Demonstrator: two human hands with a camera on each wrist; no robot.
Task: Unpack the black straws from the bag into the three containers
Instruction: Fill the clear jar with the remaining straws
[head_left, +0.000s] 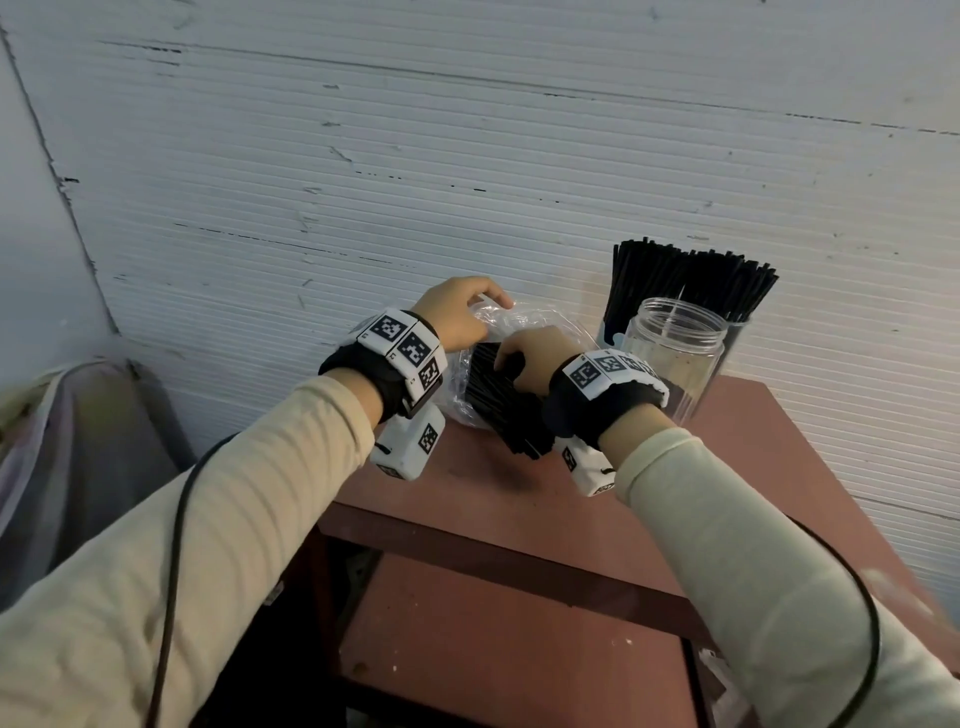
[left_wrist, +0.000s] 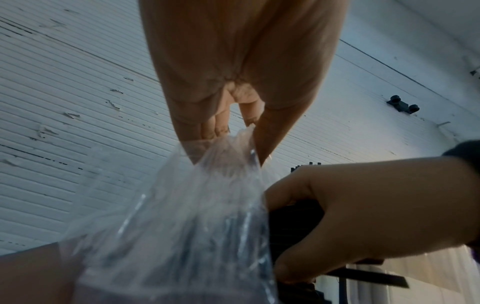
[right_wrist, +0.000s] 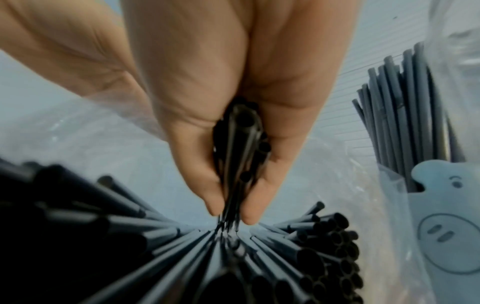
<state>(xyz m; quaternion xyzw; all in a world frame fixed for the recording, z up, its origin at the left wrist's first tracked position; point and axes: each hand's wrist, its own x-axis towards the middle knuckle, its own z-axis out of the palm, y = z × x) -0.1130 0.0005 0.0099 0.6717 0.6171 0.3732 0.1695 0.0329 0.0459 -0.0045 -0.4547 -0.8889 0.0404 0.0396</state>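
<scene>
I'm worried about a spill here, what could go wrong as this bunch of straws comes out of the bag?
The right hand grips only a small bunch; loose straws beside it could drag out onto the table. The left hand merely pinches the thin bag, which might slip. The clear jar nearby could be knocked.

Dim, soft light; blurry wrist views.

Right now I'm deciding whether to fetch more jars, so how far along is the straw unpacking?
Done: one container at the back is packed with upright black straws. In hand: the left hand pinches the clear plastic bag open while the right hand grips a bundle of straws from it. Left: the clear jar looks empty; a third container isn't visible.
</scene>
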